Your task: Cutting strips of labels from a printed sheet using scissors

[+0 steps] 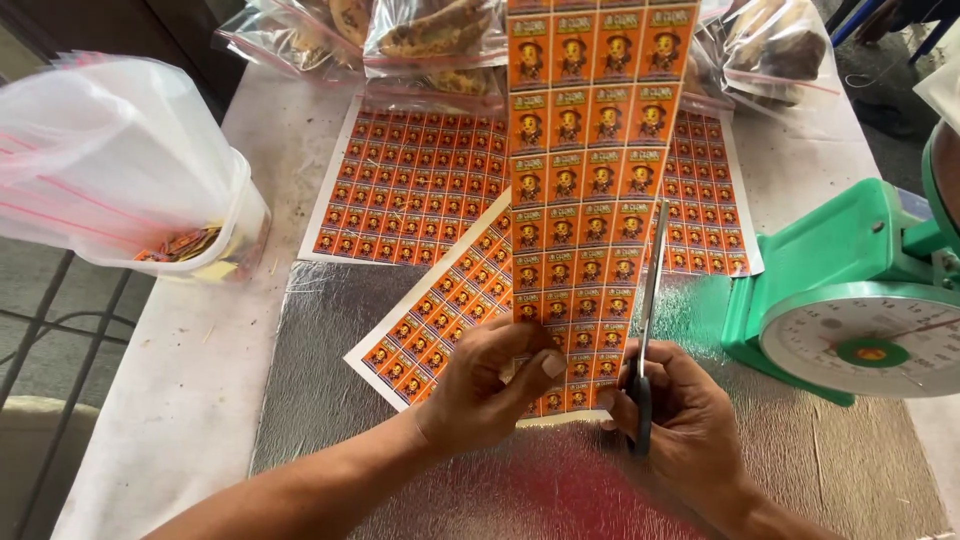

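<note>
Your left hand [490,385] pinches the lower edge of the orange label sheet [585,200], which runs up the frame's centre, while your right hand [680,425], just right of it, grips scissors [648,310] whose blades lie along that long axis.

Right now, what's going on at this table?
A person is cutting a strip of orange printed labels. The left hand pinches the strip's lower end and holds it up, while the right hand works scissors along its right edge. More label sheets lie flat on the table. A plastic tub with cut pieces sits at the left, a green weighing scale at the right, and bagged food at the far edge.
</note>
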